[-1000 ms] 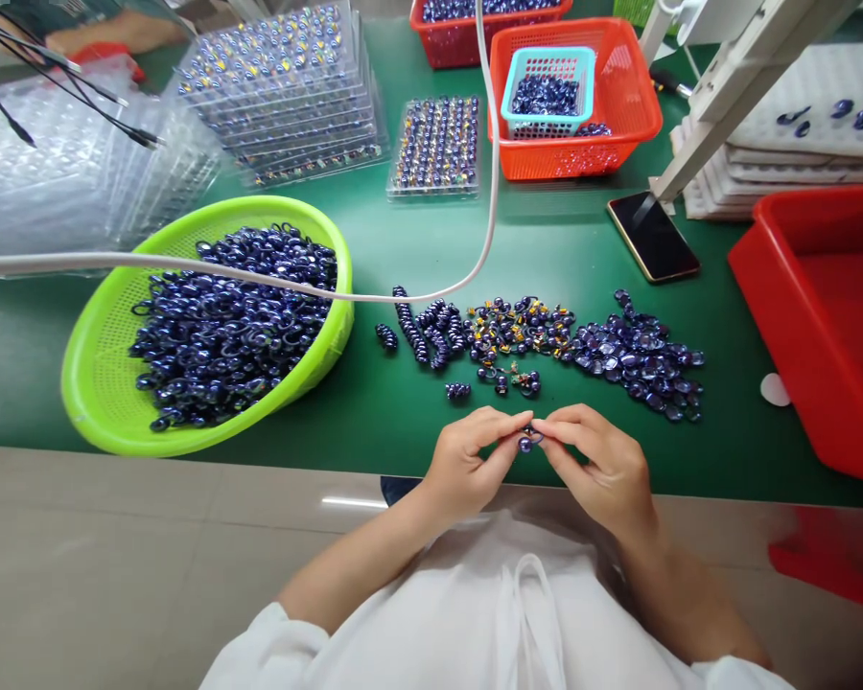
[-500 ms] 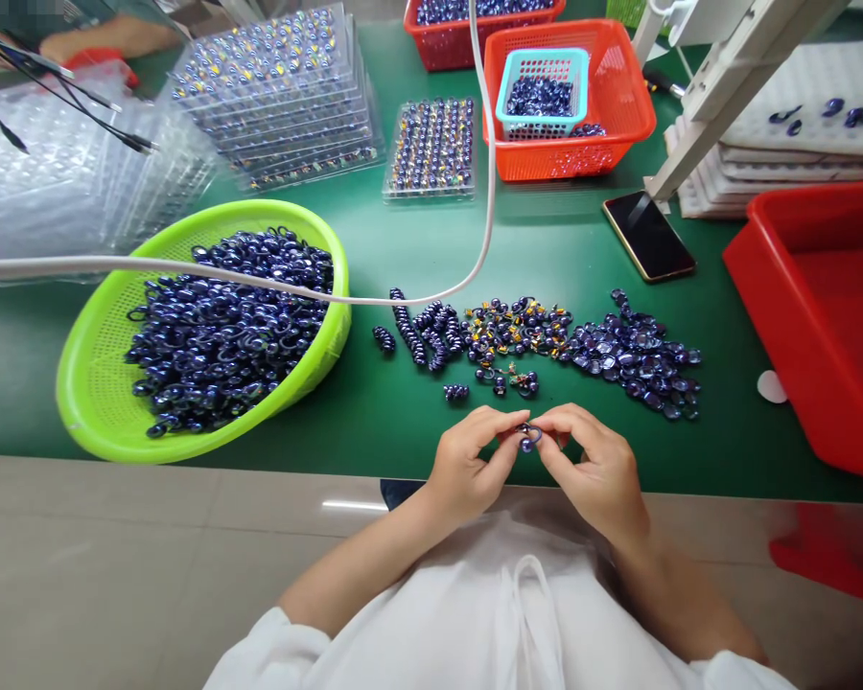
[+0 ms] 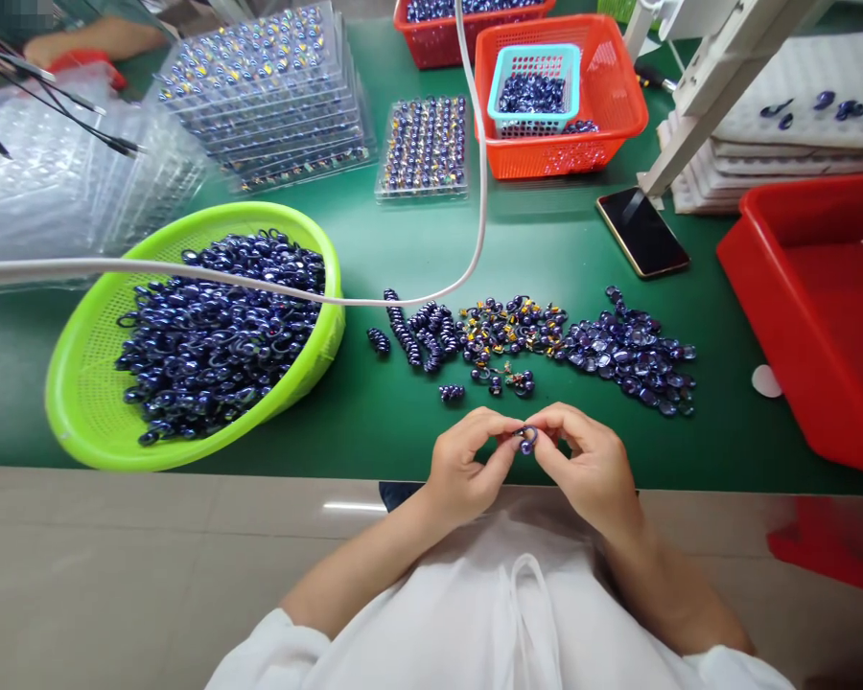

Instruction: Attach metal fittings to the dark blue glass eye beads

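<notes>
Near the table's front edge, my left hand (image 3: 470, 462) and my right hand (image 3: 584, 466) meet fingertip to fingertip. Pinched between them is a small shiny dark-blue looped piece (image 3: 526, 443) with a rounded end that hangs lowest. Both thumbs and forefingers touch it and hide part of it. Just beyond my fingers lie a few loose pieces (image 3: 522, 383) and a short row of dark-blue pieces (image 3: 452, 393). Behind them are a pile with yellow-orange parts (image 3: 514, 326), a pile of glossy dark-blue shells (image 3: 629, 355) and stacked rows of dark-blue loops (image 3: 431, 335).
A green basket (image 3: 79, 383) full of dark-blue looped pieces stands left, crossed by a white cable (image 3: 259, 284). Clear trays (image 3: 266, 115), a single filled tray (image 3: 423, 149), an orange basket (image 3: 604, 86), a phone (image 3: 642, 233) and a red bin (image 3: 769, 287) surround the area. A person's arm (image 3: 93, 40) shows far left.
The looped piece has turned slightly between my fingertips, its loop showing more openly. My hands stay nearly in place. The whole view has shifted a little.
</notes>
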